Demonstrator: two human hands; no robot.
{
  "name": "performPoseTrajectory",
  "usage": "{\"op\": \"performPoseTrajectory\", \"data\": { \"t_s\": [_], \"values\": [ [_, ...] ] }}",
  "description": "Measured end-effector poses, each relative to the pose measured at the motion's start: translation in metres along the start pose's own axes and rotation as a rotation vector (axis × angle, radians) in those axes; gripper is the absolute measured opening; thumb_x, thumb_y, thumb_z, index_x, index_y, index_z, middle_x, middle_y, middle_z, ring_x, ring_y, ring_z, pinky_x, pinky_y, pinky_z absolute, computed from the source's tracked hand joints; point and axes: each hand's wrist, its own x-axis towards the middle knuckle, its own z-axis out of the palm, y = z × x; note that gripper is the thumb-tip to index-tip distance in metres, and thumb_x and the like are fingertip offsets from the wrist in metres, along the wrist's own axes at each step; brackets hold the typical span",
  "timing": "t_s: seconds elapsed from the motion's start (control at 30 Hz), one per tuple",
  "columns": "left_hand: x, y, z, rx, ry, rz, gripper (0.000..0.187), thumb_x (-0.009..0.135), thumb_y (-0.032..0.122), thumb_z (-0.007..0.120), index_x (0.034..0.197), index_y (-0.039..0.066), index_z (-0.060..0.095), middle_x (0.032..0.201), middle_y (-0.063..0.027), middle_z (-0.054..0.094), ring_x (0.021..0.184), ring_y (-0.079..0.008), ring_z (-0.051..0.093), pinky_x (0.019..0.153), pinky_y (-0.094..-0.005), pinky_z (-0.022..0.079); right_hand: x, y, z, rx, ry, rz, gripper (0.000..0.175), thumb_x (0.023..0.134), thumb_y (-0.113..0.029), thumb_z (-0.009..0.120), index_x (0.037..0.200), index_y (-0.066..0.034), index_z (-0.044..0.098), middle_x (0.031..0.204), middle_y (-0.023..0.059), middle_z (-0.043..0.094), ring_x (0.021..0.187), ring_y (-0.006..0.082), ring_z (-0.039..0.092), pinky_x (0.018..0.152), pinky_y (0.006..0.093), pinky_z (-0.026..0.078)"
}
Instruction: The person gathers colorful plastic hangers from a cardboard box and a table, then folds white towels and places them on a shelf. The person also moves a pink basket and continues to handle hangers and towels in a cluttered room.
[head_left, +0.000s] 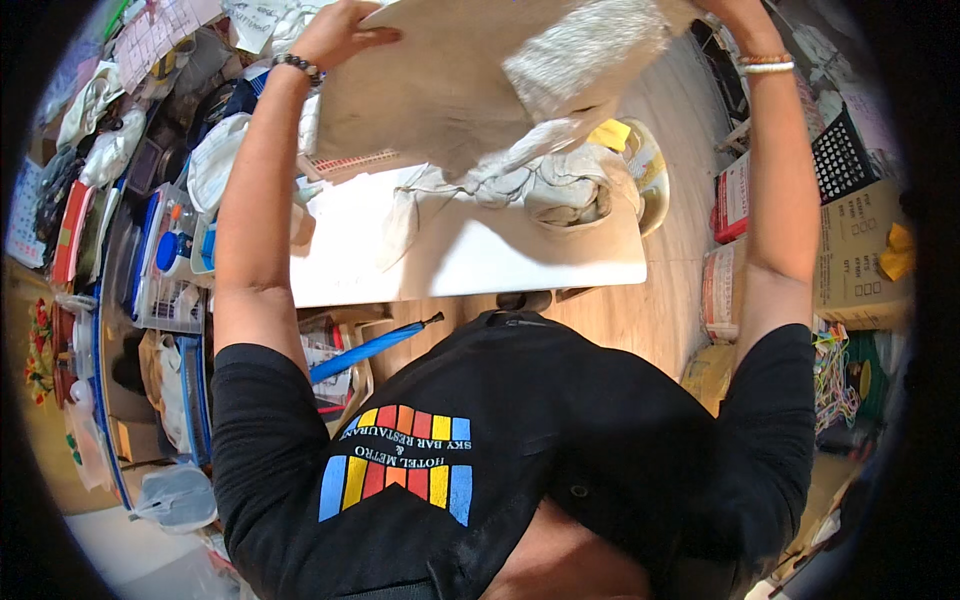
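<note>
A large beige cloth is stretched up between my two raised hands, with a lighter, wrinkled fold hanging at its right. My left hand, with a dark beaded bracelet at its wrist, grips the cloth's upper left edge. At the top rim of the view, my right hand is partly cut off and holds the upper right side of the cloth. Below the cloth, a bunched pale cloth lies on a white tabletop. The tabletop's far part is hidden behind the raised cloth.
Shelves with plastic bins and bags line the left side. A blue folded umbrella lies below the tabletop's near edge. An oval basket with yellow cloth stands beyond the right edge. Cardboard boxes and a black crate are at the right.
</note>
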Motion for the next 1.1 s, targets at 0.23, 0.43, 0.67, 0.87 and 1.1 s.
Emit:
{"op": "performPoseTrajectory", "data": {
  "t_s": [0.23,0.43,0.67,0.87,1.1],
  "values": [
    [-0.025,-0.051,-0.022,0.147,0.176,-0.184,0.027,0.087,0.028,0.068,0.108,0.012,0.071,0.097,-0.0170,0.070,0.087,-0.0309,0.069,0.078,-0.0350,0.052,-0.042,0.087,-0.010,-0.385,-0.050,-0.039,0.026,0.077,-0.034,0.074,0.078,-0.0106,0.064,0.075,0.0131,0.061,0.078,0.0340,0.061,0.066,0.0424,0.046],
    [-0.165,-0.048,0.031,0.097,0.537,-0.096,0.029,0.070,-0.003,0.065,0.091,0.014,0.075,0.118,-0.0056,0.067,0.114,-0.0267,0.058,0.101,-0.0387,0.041,-0.211,0.060,0.003,-0.129,0.000,0.088,0.023,0.079,-0.015,0.072,0.100,-0.0073,0.070,0.095,0.0103,0.068,0.094,0.0273,0.064,0.082,0.0365,0.050],
    [-0.328,-0.044,0.232,-0.503,0.661,-0.922,0.045,0.063,-0.020,0.049,0.090,0.005,0.074,0.099,-0.0086,0.068,0.075,-0.0177,0.060,0.068,-0.0284,0.050,-0.392,-0.088,0.112,0.446,-0.303,0.644,0.024,0.070,0.006,0.071,0.090,-0.0057,0.064,0.085,0.0093,0.058,0.087,0.0258,0.060,0.077,0.0330,0.048],
    [-0.297,-0.052,0.282,-1.204,0.933,-1.216,0.036,0.082,-0.016,0.045,0.105,0.001,0.068,0.101,-0.0155,0.068,0.087,-0.0226,0.066,0.075,-0.0301,0.056,-0.381,-0.097,0.144,0.552,-0.399,0.749,0.022,0.075,0.004,0.068,0.095,-0.0046,0.062,0.088,0.0086,0.062,0.084,0.0252,0.061,0.078,0.0330,0.050],
    [-0.110,0.080,0.210,-0.802,0.218,-0.062,0.038,0.076,-0.011,0.048,0.102,0.005,0.069,0.103,-0.0063,0.067,0.095,-0.0137,0.061,0.078,-0.0266,0.048,-0.220,-0.089,0.159,0.787,-0.311,0.203,0.024,0.073,0.003,0.066,0.095,-0.0034,0.059,0.100,0.0100,0.061,0.088,0.0209,0.061,0.076,0.0321,0.049]
  ]
}}
